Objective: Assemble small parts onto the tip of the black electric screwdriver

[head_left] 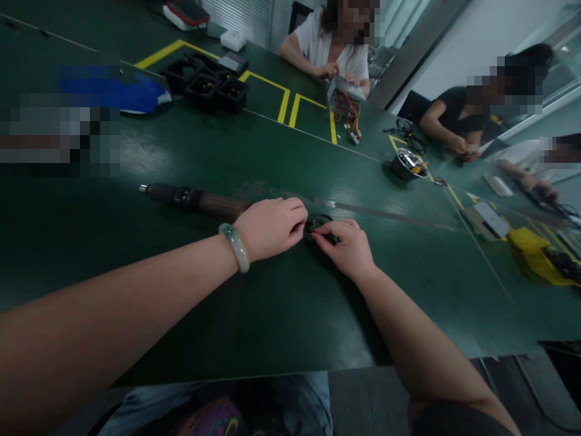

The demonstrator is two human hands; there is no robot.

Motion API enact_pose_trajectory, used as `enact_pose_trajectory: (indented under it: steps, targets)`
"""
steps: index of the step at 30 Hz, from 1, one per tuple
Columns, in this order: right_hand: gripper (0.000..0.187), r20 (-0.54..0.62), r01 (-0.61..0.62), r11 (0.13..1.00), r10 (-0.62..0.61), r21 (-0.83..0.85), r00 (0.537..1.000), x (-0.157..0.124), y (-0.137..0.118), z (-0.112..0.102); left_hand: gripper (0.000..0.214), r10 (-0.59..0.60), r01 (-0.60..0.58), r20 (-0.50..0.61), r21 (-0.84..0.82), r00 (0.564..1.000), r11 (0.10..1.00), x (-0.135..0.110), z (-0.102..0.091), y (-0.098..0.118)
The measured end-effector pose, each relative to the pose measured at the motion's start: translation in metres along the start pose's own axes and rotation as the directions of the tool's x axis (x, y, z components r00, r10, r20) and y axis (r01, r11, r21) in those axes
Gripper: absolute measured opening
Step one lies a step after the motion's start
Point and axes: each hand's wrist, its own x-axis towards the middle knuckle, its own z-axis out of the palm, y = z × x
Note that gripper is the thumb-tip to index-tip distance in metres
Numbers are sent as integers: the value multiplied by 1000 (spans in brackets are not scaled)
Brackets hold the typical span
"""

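Both hands meet at a black cord (323, 217) that loops just above the green table. My right hand (349, 245) pinches it between thumb and fingertips. My left hand (272, 229), with a pale green bangle (235, 248) at the wrist, is closed at the cord's left side; its fingertips are partly hidden. An electric screwdriver (195, 200) with a dark body and brownish grip lies on the table, its metal tip pointing left. Its rear end disappears behind my left hand, and I cannot tell whether that hand touches it.
Black trays (204, 85) with small parts and a blue object (113, 91) lie at the back left. A metal bowl (408, 165) stands right of centre, a yellow bin (529, 248) far right. Across the green table (272, 315), co-workers handle parts, one with a box with coloured wires (347, 109).
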Motion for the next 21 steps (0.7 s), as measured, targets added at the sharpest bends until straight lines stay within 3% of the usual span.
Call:
enact_pose_trajectory:
  steps: [13,21]
  targets:
    - [12,-48,-55,998,55,-14,997,0,-2,0,21,59,-57,64,-29,996,998,1,3,-5]
    - [15,-72,-114,993,114,0,991,0,-3,2,16,31,-32,77,14,997,999,2,3,-5]
